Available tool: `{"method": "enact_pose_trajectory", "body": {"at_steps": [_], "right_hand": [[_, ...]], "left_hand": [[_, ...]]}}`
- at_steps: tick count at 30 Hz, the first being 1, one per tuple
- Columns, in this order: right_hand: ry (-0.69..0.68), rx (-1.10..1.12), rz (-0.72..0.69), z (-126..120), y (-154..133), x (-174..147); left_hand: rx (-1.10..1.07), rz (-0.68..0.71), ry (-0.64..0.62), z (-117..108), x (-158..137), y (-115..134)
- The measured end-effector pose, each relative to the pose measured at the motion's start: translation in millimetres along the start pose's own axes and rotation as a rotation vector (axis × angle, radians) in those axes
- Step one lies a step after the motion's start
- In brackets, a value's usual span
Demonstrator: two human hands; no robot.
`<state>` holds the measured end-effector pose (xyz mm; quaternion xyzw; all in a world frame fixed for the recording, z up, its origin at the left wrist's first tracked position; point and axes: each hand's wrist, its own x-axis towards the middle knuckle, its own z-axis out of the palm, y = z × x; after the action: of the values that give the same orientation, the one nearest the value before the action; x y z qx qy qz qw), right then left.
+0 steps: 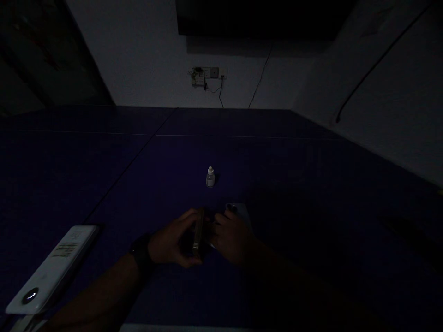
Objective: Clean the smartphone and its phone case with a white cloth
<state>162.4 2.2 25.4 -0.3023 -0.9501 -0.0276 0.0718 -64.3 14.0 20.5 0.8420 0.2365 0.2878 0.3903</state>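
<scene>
My left hand [173, 240], with a dark band on its wrist, grips a thin slab that looks like a phone [198, 230], stood up on edge between thumb and fingers. My right hand [230, 236] is closed close to the slab's right face, its fingers curled. What it pinches, if anything, is lost in the dark. Partly under and behind my right hand lies a second phone [244, 213], pale, with its camera lenses showing at the top. A small bottle with a white cap [210, 178] stands upright beyond my hands.
The room is very dim. A long white device with a round dark button [51, 267] lies at the left on the dark blue surface [166, 170]. Sockets with cables [209, 76] are on the far wall below a dark screen [263, 18]. Another cable [377, 67] hangs at right.
</scene>
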Motion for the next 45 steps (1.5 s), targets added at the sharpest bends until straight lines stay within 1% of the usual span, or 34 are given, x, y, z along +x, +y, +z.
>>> {"method": "enact_pose_trajectory", "body": {"at_steps": [5,7,12,15,18,20,23,25,26,28,30,35,37,41,43,45], "right_hand": [[-0.045,0.136,-0.167,5,-1,-6],[-0.046,0.185,-0.196,5,-1,-8],[-0.062,0.229,-0.129,2,-5,-9],[-0.057,0.246,-0.144,0,-8,-8],[-0.05,0.226,-0.163,-1,-8,-7],[-0.008,0.149,-0.129,-1,-5,-6],[0.113,0.005,-0.06,1,-1,-4],[0.17,-0.042,-0.034,3,1,-4],[0.178,-0.047,-0.027,4,2,-3],[0.148,-0.033,-0.015,6,1,-3],[0.086,0.008,-0.017,6,-1,-3],[-0.055,0.172,-0.142,2,-4,-6],[-0.059,0.2,-0.148,1,-5,-7],[-0.007,0.161,-0.037,0,-5,-7],[-0.034,0.179,-0.052,0,-6,-7],[-0.087,0.246,-0.106,-1,-7,-7]], "left_hand": [[-0.034,0.006,0.014,1,-1,-2],[-0.035,0.0,0.011,1,-1,-2],[-0.014,0.035,0.004,1,0,-4],[-0.013,0.048,0.006,1,0,-5],[-0.035,0.012,0.012,0,-1,-4],[-0.046,0.004,0.012,0,-1,-3],[-0.05,0.013,0.01,0,0,-2],[-0.048,0.014,0.01,-1,0,-2],[-0.047,0.013,0.012,0,1,-2],[-0.045,0.005,0.009,0,1,-2],[-0.047,-0.008,0.009,0,1,-2],[-0.055,-0.022,0.022,1,0,-4],[-0.059,-0.024,0.02,1,0,-5],[-0.052,-0.006,0.026,1,1,-3],[-0.047,-0.012,0.032,1,1,-1],[-0.038,-0.023,0.03,1,1,-1]]}}
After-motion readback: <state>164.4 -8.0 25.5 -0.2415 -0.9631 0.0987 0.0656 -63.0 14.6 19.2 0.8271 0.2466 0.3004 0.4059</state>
